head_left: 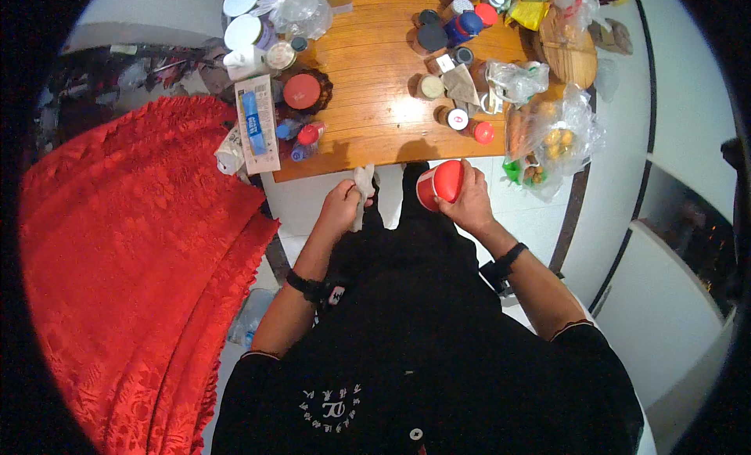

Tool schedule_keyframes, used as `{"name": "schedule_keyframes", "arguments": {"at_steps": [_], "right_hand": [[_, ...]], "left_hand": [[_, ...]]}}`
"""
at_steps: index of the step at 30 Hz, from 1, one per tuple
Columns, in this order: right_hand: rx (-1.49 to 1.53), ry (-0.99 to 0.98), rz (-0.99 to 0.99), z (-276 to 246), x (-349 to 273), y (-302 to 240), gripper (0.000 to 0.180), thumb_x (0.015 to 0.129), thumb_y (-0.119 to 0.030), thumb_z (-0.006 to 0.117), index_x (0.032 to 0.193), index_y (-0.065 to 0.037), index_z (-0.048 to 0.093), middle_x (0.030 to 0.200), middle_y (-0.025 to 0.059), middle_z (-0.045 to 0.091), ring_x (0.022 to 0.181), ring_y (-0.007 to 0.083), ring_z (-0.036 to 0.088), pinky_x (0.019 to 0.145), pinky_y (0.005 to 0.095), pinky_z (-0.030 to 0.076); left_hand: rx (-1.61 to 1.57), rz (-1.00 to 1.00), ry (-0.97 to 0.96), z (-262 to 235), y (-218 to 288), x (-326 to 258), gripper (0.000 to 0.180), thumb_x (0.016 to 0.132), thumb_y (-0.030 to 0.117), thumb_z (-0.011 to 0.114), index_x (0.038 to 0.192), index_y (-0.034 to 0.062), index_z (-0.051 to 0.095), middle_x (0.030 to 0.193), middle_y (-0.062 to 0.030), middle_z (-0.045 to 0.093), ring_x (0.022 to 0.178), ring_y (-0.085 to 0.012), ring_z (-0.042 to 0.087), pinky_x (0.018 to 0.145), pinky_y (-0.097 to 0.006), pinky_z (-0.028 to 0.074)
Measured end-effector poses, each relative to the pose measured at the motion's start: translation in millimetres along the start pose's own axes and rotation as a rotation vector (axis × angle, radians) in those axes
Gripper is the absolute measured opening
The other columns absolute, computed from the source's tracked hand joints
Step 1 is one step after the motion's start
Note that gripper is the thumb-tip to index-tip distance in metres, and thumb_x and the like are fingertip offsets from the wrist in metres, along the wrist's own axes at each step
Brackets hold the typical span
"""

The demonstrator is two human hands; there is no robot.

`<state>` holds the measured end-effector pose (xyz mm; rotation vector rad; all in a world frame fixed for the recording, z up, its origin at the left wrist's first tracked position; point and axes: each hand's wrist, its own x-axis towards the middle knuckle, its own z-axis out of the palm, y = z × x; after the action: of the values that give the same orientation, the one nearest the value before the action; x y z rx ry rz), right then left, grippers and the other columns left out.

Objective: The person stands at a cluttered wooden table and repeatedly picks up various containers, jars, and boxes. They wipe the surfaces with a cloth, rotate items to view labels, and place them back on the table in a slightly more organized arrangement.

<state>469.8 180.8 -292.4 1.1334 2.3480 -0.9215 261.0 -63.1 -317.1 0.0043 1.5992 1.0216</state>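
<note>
My left hand (pixel 341 205) is closed round a crumpled whitish cloth (pixel 362 195), which hangs down in front of the table's near edge. In my right hand (pixel 471 203) I hold a red tub with a red lid (pixel 440 184), tilted, its lid toward the upper right. Both hands are apart, just short of the wooden table (pixel 368 103). Nearest to the tub on the table are a small jar with a white lid (pixel 457 119) and a red-capped bottle (pixel 483 132).
Several jars and bottles line the table's left side, among them a red-lidded jar (pixel 302 91) beside a flat box (pixel 257 125). At the right lie clear bags of produce (pixel 557 142) and a round wooden board (pixel 569 52). A red cloth (pixel 141 259) drapes at my left.
</note>
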Motion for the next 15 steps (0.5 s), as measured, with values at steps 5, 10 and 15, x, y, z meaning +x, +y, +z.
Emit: {"name": "schedule_keyframes", "arguments": {"at_steps": [5,10,15], "right_hand": [[-0.030,0.132,-0.111,49.5,56.7,19.1,0.106,0.077,-0.028,0.092,0.161,-0.004,0.033,0.152,0.0328,0.043,0.138,0.0516,0.047,0.116,0.0552,0.046],[-0.250,0.080,-0.233,71.3,107.7,39.9,0.105,0.076,-0.027,0.091,0.163,-0.009,0.036,0.158,0.0297,0.040,0.142,0.0480,0.045,0.111,0.0565,0.047],[-0.430,0.014,-0.351,79.6,140.7,49.8,0.083,0.088,-0.023,0.077,0.163,-0.012,0.041,0.163,0.0287,0.040,0.149,0.0471,0.041,0.116,0.0551,0.041]], "left_hand": [[0.196,-0.078,0.106,-5.1,-12.7,5.3,0.034,0.109,0.020,0.050,0.127,-0.0045,0.066,0.106,-0.0157,0.076,0.095,-0.0207,0.076,0.083,-0.036,0.059],[0.401,-0.191,0.114,-16.1,-25.7,2.8,0.036,0.110,0.022,0.051,0.130,-0.0041,0.066,0.106,-0.0162,0.078,0.096,-0.0212,0.076,0.083,-0.036,0.059],[0.328,-0.189,0.063,-11.8,-34.9,3.8,0.036,0.111,0.022,0.052,0.133,-0.0042,0.065,0.108,-0.0136,0.079,0.100,-0.0218,0.076,0.087,-0.035,0.058]]}}
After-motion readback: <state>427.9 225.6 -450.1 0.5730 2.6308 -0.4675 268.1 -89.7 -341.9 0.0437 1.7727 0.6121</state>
